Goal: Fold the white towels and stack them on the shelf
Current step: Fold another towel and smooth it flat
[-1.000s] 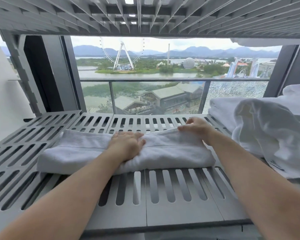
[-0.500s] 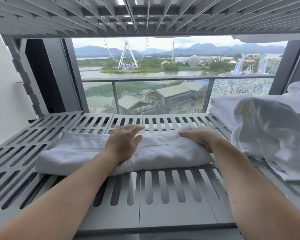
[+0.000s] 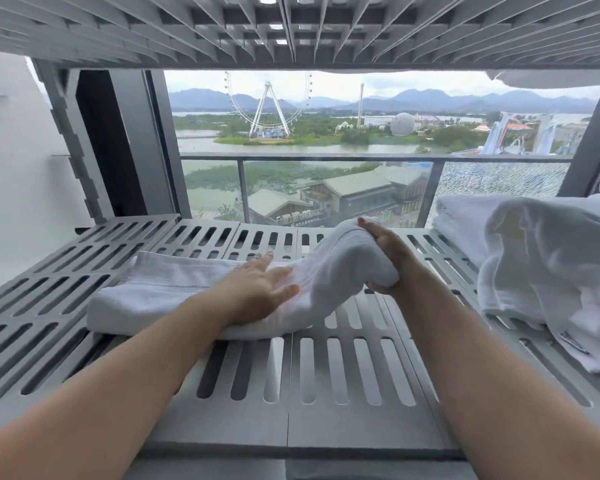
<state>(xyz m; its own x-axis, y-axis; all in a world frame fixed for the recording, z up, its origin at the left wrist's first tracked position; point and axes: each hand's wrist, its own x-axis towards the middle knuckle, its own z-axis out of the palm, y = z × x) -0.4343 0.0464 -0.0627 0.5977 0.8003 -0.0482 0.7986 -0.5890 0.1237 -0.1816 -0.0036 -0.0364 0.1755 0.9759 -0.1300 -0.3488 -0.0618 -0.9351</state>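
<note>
My left hand [image 3: 257,292] presses flat while my right hand [image 3: 383,261] grips the towel [image 3: 174,292] end; loosening could unravel it.

Beyond the tall pane of glass with its dark upright frame [image 3: 160,143], a glass-panelled balcony railing with a grey metal top rail [image 3: 326,157] crosses the view; behind it a large white Ferris wheel on slanted legs [image 3: 268,102] rises from a green island, with grey-green water [image 3: 291,147] around it; to the right stand a slim pale tower [image 3: 361,105] and a pale round dome [image 3: 403,123]; low grey-roofed buildings [image 3: 354,192] sit below the rail; a hazy blue mountain ridge [image 3: 465,98] closes the horizon under an overcast sky; a plain white wall [image 3: 18,168] fills the left.
</note>
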